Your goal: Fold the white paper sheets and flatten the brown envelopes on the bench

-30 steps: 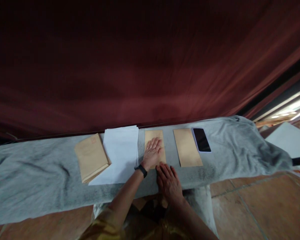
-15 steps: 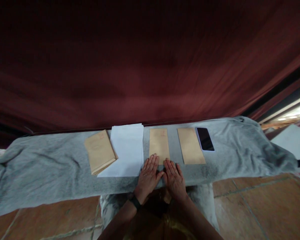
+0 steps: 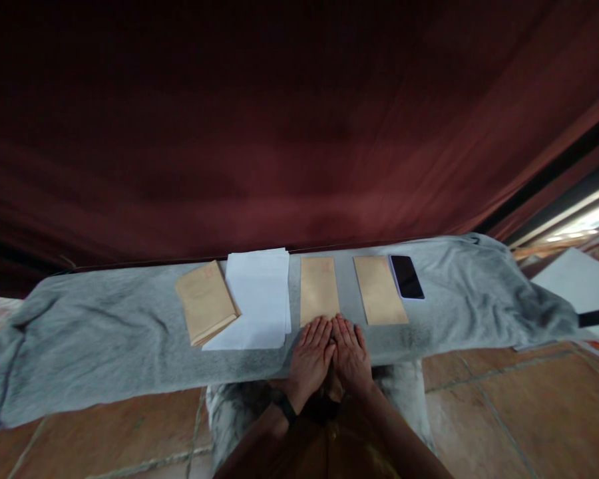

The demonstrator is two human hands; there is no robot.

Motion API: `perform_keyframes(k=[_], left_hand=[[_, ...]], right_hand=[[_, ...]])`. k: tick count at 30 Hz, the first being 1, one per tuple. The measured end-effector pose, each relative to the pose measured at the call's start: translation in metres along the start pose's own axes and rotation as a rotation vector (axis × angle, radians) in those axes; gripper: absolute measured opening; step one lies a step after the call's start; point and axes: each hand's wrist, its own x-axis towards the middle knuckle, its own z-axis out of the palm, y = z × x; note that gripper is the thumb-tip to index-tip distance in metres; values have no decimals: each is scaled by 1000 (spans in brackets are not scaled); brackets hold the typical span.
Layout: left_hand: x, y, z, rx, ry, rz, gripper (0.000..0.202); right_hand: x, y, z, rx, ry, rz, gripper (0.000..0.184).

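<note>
My left hand lies flat, palm down, its fingertips at the lower edge of a brown paper envelope in the middle. Beside it, thumbs close together, my right hand also rests flat with fingers stretched out, near that envelope's lower right corner. Neither hand holds anything. A second brown envelope lies to the right. White paper sheets are stacked left of my hands, and a pile of brown envelopes overlaps their left side.
A phone with a dark screen lies right of the envelopes. Grey cloth covers the narrow table. Behind it hangs a dark red curtain. The floor is tiled. A white board-like surface stands at far right.
Both hands have slid down toward me and come closer together, uncovering more of the middle envelope. The view has shifted slightly; the papers and phone stay in place.
</note>
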Motion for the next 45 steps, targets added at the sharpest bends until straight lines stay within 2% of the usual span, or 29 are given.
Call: perform_keyframes(k=[4, 8, 14, 20, 23, 30, 33, 37, 41, 45], left_hand=[[-6, -6, 1, 26, 17, -37, 58], [-12, -14, 5, 76, 45, -56, 59], [-15, -16, 16, 126, 15, -12, 55], [-14, -16, 14, 96, 38, -52, 59], [-12, -16, 10, 83, 46, -46, 60], [-10, -17, 8, 89, 53, -28, 58], [-10, -17, 6, 83, 51, -27, 58], [-9, -16, 4, 68, 60, -55, 59], [-8, -14, 1, 71, 54, -65, 59], [-9, -13, 2, 62, 44, -73, 56]], right_hand=[[2, 2, -2, 2, 12, 8, 54], [15, -1, 2, 46, 14, 3, 48], [57, -11, 20, 87, -137, -145, 46], [104, 7, 36, 9, -161, -174, 51], [127, 16, 44, -14, -125, -136, 52], [160, 19, 67, -18, -7, 99, 57], [159, 18, 73, -19, 39, 113, 58], [139, 20, 71, -19, 62, 68, 58], [106, 24, 59, -14, 0, 20, 57], [71, 24, 38, -13, -40, 22, 55]])
